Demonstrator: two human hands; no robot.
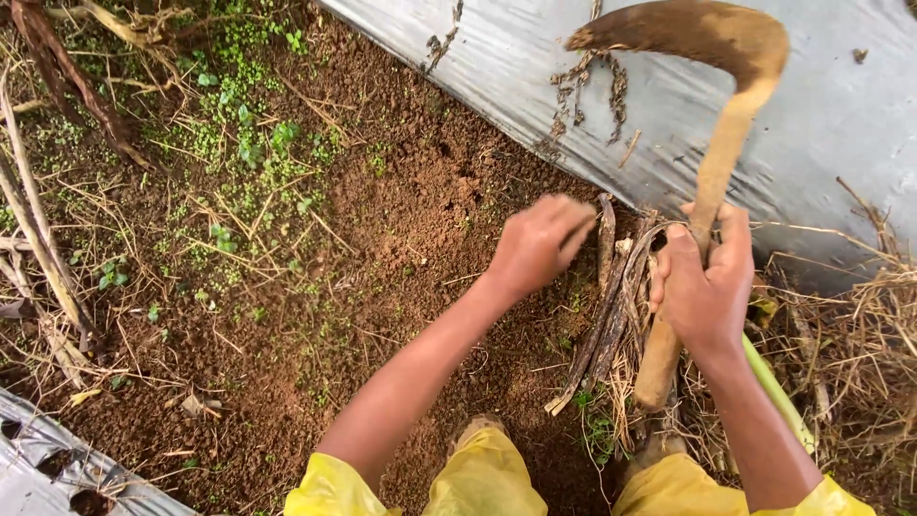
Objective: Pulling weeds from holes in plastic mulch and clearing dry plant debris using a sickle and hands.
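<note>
**Sickle raised beside a clump of dry stalks at the edge of the plastic mulch**

From my remote seat, I see the right hand [705,287] with its grip closed around the wooden handle of a sickle [712,143], blade hooked up over the grey plastic sheet [841,105]. The left hand [540,244] has its fingers curled against the top of a bundle of dry, dark stalks [611,306]; I cannot tell whether it truly pinches them or only presses on them. The stalks rise from the bare brown soil [401,220] just beside the sheet's edge, between the two hands.

The risks, as I judge them: the left hand sits close to the tool, so a swing at the stalks could catch the fingers. The blade also hangs over the plastic, and a loose stroke could slash it. The handle looks muddy, which could let it slip.

The blade's cutting edge is hard to make out under the mud. The stalk bases are buried in straw. The yellow trousers [478,478] and boots are cut off at the bottom, and a green stem [778,392] runs behind the right forearm.
</note>
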